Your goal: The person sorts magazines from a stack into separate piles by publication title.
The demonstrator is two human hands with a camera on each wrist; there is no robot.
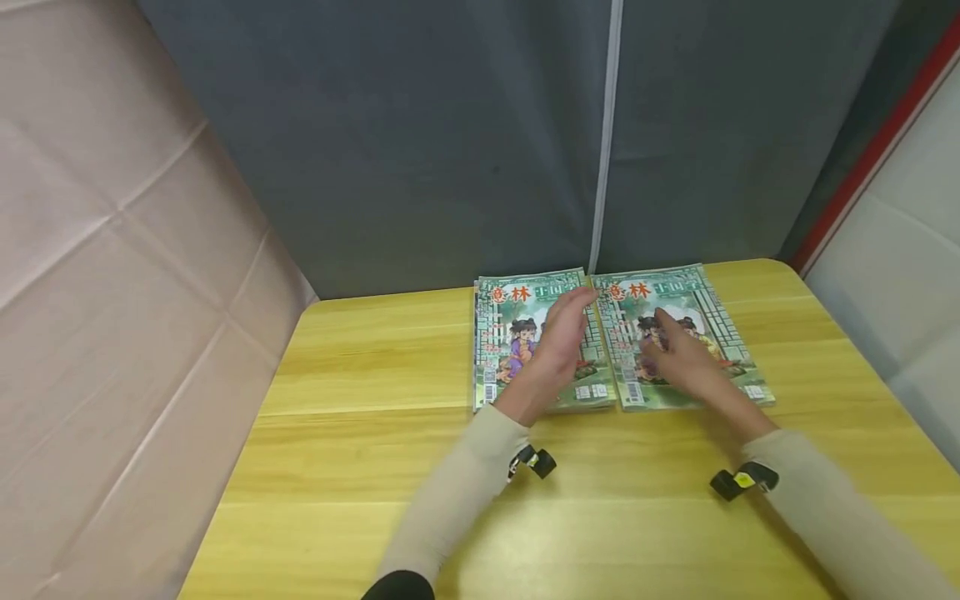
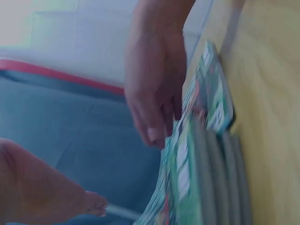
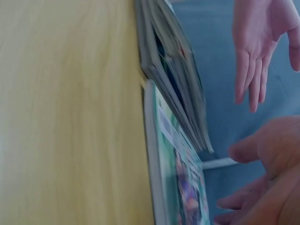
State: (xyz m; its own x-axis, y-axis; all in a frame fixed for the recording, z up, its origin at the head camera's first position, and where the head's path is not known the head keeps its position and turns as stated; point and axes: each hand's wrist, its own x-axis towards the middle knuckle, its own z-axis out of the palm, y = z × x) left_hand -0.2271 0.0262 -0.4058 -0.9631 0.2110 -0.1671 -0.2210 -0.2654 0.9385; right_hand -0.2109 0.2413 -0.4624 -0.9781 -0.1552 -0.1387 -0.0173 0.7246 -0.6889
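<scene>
Left hand (image 1: 561, 337) above stack (image 1: 519, 340), right hand (image 1: 682, 357) above magazine (image 1: 702, 325); neither gripping.
Left fingers straight, right loosely spread. Stack and magazine side by side on table (image 1: 375, 358); layers uneven, so a knock could slide them. Covers partly hidden by hands; wrist views blurred, copies uncountable.

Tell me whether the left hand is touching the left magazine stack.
Apart. The right wrist view shows a gap, with grey curtain visible between the left hand and the left magazine stack.
</scene>
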